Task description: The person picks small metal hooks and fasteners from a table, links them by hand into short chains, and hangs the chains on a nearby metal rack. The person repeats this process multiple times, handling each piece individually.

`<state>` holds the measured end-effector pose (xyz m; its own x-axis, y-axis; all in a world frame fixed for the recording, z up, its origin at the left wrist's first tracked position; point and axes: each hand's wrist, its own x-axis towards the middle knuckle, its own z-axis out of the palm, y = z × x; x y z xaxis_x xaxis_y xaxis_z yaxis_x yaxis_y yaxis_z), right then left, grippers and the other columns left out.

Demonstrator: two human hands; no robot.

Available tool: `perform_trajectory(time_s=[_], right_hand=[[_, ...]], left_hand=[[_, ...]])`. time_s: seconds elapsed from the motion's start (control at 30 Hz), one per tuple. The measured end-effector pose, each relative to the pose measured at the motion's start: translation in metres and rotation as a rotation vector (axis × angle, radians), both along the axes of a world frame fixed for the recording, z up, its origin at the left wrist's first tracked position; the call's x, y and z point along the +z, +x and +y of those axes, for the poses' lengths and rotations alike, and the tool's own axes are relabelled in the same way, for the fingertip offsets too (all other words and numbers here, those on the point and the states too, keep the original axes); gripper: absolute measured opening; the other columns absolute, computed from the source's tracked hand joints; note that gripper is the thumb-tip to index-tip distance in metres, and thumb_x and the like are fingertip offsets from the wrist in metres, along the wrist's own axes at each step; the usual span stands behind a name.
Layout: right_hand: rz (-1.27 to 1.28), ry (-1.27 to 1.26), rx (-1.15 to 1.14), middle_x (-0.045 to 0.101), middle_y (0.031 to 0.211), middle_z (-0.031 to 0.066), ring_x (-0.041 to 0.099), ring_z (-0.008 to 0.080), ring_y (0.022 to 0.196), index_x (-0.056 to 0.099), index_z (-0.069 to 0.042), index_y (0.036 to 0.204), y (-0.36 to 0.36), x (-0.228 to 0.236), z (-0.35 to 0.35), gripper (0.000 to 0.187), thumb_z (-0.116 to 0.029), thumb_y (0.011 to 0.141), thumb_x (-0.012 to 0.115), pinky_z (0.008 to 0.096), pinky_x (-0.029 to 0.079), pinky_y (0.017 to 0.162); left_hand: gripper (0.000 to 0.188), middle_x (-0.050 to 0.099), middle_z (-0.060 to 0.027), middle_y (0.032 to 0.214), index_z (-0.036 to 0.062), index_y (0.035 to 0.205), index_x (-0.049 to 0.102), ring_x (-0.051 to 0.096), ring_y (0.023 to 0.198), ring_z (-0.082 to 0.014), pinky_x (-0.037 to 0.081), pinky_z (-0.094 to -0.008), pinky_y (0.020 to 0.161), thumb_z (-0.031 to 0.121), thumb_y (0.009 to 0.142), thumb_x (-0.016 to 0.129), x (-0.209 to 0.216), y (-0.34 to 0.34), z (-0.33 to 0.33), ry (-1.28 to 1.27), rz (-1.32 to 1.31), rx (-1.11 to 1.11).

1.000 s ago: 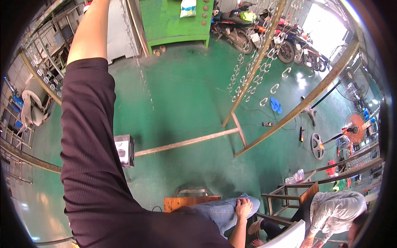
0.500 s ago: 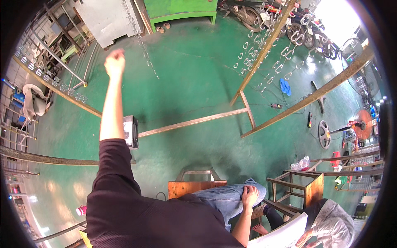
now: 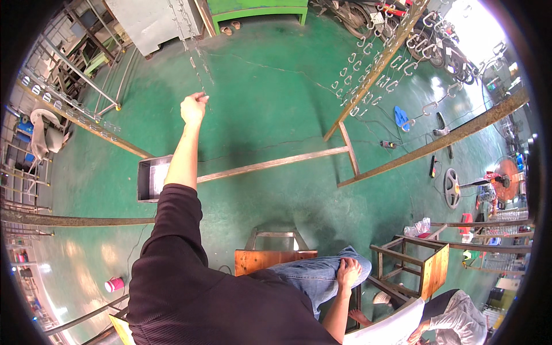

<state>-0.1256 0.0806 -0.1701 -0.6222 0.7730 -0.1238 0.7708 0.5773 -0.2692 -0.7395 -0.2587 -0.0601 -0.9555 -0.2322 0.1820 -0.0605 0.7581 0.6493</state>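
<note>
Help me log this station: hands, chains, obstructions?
Left hand near hanging chains, grip unclear. Right hand on knee. Box partly behind left forearm; no visible obstruction.

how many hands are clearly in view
3: the left hand held out over the green floor, the right hand on the jeans, a co-worker's hand at lower right; more may be hidden.

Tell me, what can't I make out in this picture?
- Head view: anything the left hand may pinch near the hanging chain; too small, and partly covered by the hand itself.
- Head view: right part of the open box; hidden behind the left forearm.
- Head view: palm of the right hand; turned down against the knee.
- Head view: top of the green cabinet; cut off by the upper edge.
</note>
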Motion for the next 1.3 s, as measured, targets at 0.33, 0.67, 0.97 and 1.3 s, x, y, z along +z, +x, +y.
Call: perform_trajectory(time_s=[0.33,0.67,0.97,1.3], right_hand=[[0.011,-0.01,0.003,0.064,0.1,0.0074,0.055,0.03,0.105,0.071,-0.012,0.089,-0.002,0.0,-0.001,0.014,-0.023,0.083,0.063,0.0475,0.031,0.103],[0.016,-0.012,0.007,0.064,0.101,0.0074,0.054,0.0294,0.106,0.071,-0.013,0.09,0.002,-0.002,0.0,0.016,-0.025,0.082,0.064,0.0457,0.032,0.102],[0.097,0.13,0.009,0.066,0.097,0.0071,0.059,0.0281,0.096,0.073,-0.016,0.086,0.0,-0.01,-0.002,0.015,-0.025,0.081,0.062,0.0429,0.042,0.089],[0.378,-0.306,-0.169,0.056,0.117,0.0083,0.055,0.0296,0.111,0.061,-0.014,0.111,-0.012,0.095,-0.027,0.025,-0.026,0.088,0.062,0.0458,0.045,0.091]], left_hand=[[0.015,0.072,-0.0027,0.08,0.017,0.089,0.073,0.07,0.076,-0.0221,0.054,-0.0357,0.071,0.028,0.079,0.073,-0.005,0.017,0.0,-0.041,0.043,0.028],[0.015,0.071,-0.0013,0.079,0.0175,0.086,0.072,0.069,0.075,-0.0246,0.053,-0.0383,0.069,0.031,0.079,0.071,0.003,0.036,0.004,-0.031,0.131,0.051],[0.025,0.072,-0.0097,0.09,0.0106,0.099,0.072,0.068,0.079,-0.0214,0.052,-0.0331,0.074,0.032,0.085,0.067,0.04,0.098,0.04,-0.056,0.369,-0.291],[0.006,0.06,-0.0047,0.075,-0.0024,0.085,0.063,0.049,0.062,-0.0112,0.044,-0.0262,0.062,0.001,0.083,0.067,0.099,0.289,0.192,0.378,0.299,-1.08]])
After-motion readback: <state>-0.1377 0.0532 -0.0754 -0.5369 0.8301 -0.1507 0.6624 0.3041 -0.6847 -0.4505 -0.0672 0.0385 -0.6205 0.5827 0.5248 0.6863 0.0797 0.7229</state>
